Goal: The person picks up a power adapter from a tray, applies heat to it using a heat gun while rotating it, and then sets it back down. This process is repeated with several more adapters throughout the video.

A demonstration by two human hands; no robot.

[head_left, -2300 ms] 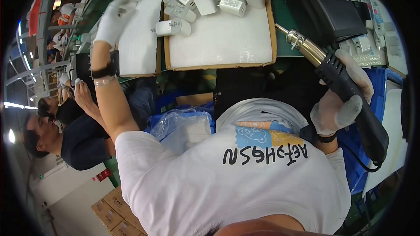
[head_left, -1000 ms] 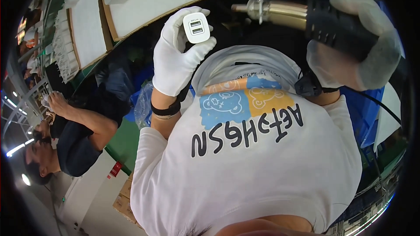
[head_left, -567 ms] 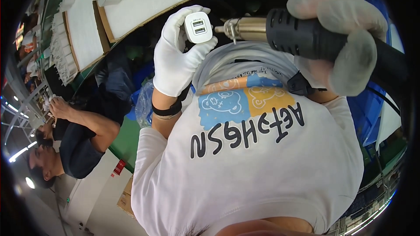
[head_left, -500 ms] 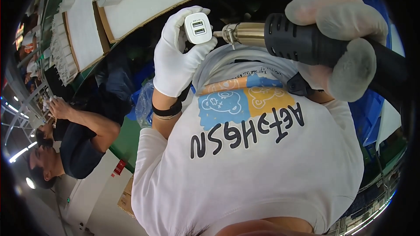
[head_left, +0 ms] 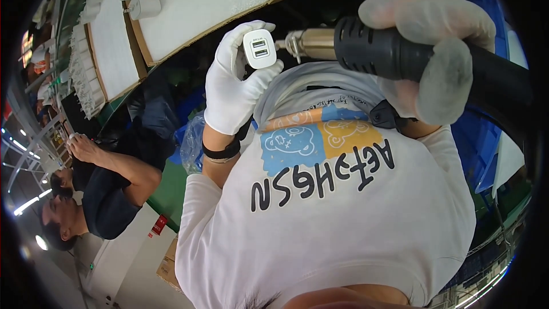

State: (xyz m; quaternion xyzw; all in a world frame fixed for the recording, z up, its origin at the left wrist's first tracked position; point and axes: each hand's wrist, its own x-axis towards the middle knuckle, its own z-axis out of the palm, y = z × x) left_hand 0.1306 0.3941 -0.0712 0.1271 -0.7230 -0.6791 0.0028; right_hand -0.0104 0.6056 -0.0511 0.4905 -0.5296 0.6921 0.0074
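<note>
My left hand point(head_left: 231, 88), in a white fabric glove, grips a white USB wall charger point(head_left: 249, 49) between thumb and fingers. Its face with two USB ports points up at me. My right hand point(head_left: 449, 40) wears translucent covers on its fingers and is wrapped round a hot-air gun point(head_left: 380, 51) with a black vented body. The gun's metal nozzle points left at the charger's side, its narrow tip right beside the casing; I cannot tell whether they touch. A thick black hose runs off the gun to the right.
A cardboard tray with a white liner point(head_left: 211, 0) lies at the far left, with several white chargers point(head_left: 144, 7) at its edge. More white pieces stand in rows point(head_left: 86, 74) farther left. A co-worker point(head_left: 114, 194) in dark clothes sits to my left. Blue bins point(head_left: 486, 137) are at the right.
The charger and my left hand sit slightly lower in the picture. The hot-air gun has shifted a little left. The whole view has tilted slightly.
</note>
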